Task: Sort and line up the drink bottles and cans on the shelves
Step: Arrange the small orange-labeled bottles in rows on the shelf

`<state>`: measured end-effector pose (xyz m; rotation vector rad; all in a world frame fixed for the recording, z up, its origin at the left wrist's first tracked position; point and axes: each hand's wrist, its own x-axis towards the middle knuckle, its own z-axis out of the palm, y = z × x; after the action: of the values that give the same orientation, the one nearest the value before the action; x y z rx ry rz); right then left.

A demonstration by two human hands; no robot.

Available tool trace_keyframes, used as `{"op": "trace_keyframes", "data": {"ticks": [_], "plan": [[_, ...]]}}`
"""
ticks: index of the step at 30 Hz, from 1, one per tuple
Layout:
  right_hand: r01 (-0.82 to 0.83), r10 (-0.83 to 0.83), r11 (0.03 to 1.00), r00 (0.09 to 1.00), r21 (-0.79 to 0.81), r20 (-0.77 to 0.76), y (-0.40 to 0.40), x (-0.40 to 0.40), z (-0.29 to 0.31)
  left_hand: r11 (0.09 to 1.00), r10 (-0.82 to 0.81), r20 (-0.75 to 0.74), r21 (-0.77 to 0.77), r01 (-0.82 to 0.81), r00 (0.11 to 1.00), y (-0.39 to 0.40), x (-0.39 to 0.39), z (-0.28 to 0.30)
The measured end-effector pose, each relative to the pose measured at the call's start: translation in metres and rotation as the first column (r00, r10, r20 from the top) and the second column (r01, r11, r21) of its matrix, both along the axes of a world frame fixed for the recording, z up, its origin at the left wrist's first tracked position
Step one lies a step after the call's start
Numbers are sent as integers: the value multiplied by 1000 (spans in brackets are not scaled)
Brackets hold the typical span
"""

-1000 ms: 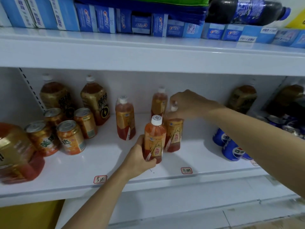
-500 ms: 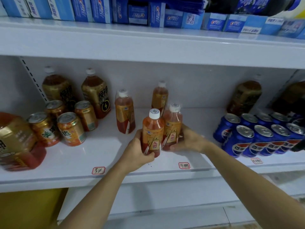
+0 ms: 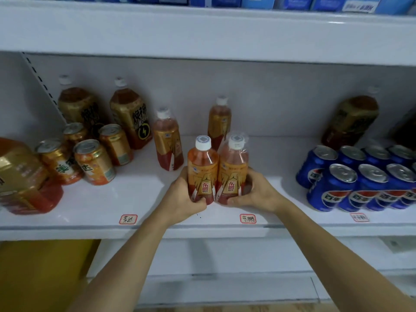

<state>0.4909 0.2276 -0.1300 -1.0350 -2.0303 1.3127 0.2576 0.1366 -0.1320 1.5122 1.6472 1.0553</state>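
Right hand [image 3: 256, 192] has dropped from the cap to grip the right bottle [image 3: 233, 170]'s base; left hand [image 3: 182, 199] still grips the left bottle [image 3: 202, 172]; bottles touching, shelf [image 3: 135, 194] centre front; orange cans [image 3: 94, 163] at 9 o'clock, blue cans [image 3: 337, 183] at 3 o'clock; two matching bottles [image 3: 167, 140] behind at 12; white shelving, blue boxes [image 3: 292, 2] above.

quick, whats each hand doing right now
Left hand: grips the left orange bottle low on its body.
Right hand: grips the right orange bottle, which stands against the first.
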Motion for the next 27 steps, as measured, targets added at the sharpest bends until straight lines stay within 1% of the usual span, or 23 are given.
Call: {"op": "trace_keyframes", "data": {"ticks": [10, 15, 22, 27], "plan": [[28, -28, 1000, 1000, 3, 11, -5, 0, -1, 1000, -18, -30, -9, 17, 999, 1, 1, 0], [23, -24, 1000, 1000, 8, 19, -9, -3, 2, 997, -73, -56, -40, 71, 996, 1, -10, 2], [38, -38, 999, 999, 6, 37, -13, -6, 1, 999, -49, -60, -8, 48, 997, -2, -10, 1], [36, -36, 999, 997, -6, 65, -15, -7, 1, 999, -43, -103, -1, 44, 994, -4, -9, 1]]}}
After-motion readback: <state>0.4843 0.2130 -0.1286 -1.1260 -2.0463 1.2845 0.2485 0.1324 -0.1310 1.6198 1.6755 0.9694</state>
